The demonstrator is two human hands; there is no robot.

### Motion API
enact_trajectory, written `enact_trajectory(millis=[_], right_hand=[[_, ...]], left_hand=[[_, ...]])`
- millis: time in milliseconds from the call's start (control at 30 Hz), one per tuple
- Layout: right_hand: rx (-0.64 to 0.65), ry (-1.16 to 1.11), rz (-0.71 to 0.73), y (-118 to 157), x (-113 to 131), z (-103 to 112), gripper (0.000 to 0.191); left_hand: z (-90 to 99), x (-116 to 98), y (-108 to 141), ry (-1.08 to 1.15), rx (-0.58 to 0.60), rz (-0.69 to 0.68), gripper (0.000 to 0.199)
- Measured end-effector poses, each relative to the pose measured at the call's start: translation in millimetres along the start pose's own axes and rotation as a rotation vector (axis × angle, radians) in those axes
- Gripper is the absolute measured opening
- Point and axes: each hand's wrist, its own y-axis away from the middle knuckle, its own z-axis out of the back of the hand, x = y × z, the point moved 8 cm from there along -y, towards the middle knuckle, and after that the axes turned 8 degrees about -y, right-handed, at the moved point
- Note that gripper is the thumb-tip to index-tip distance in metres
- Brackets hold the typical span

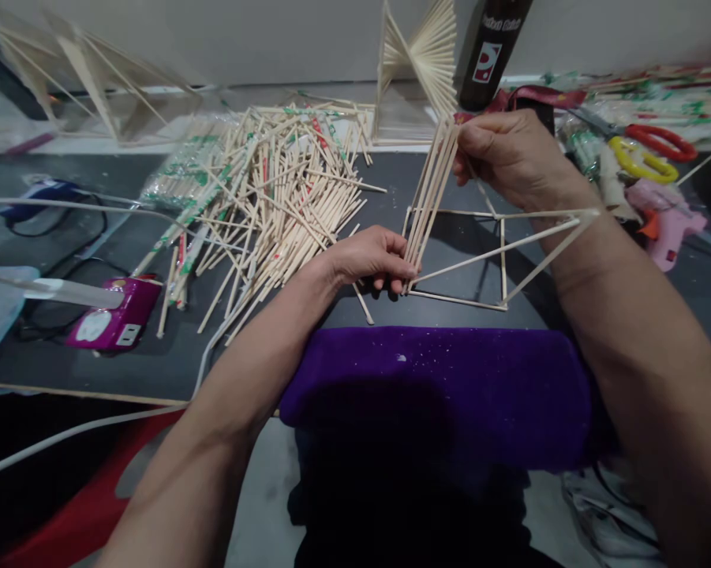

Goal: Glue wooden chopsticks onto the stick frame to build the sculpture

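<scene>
A frame of thin wooden sticks (503, 260) rests on the dark tabletop, with a fan of several sticks (433, 189) rising at its left side. My left hand (382, 256) is closed at the foot of the fan, thumb and fingers pinching the stick ends by the frame's near left corner. Up at the top of the fan, my right hand (509, 154) pinches the upper stick ends between thumb and fingers. The right forearm passes over the frame's right corner. Left of the frame lies a heap of loose wooden sticks (290, 205).
Behind stand a finished twisted stick piece (420, 63) and a dark bottle (491, 51). To the right lie scissors (645, 154) and a pink glue gun (666, 225). A magenta power socket block (115, 312) with cables is at left. Purple cloth (438, 394) lies along the front edge.
</scene>
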Motion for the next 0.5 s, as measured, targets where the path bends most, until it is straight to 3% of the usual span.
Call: enact_trajectory(millis=[233,500], right_hand=[[0.011,-0.003,0.035,-1,-1,2,0.036],[-0.005,-0.129,-0.069,-1,-10,4,0.033]], left_hand=[[0.0,-1,0,0.009,-0.006,-0.01,0.004],[0.7,0,0,0.022,-0.025,-0.019,0.005]])
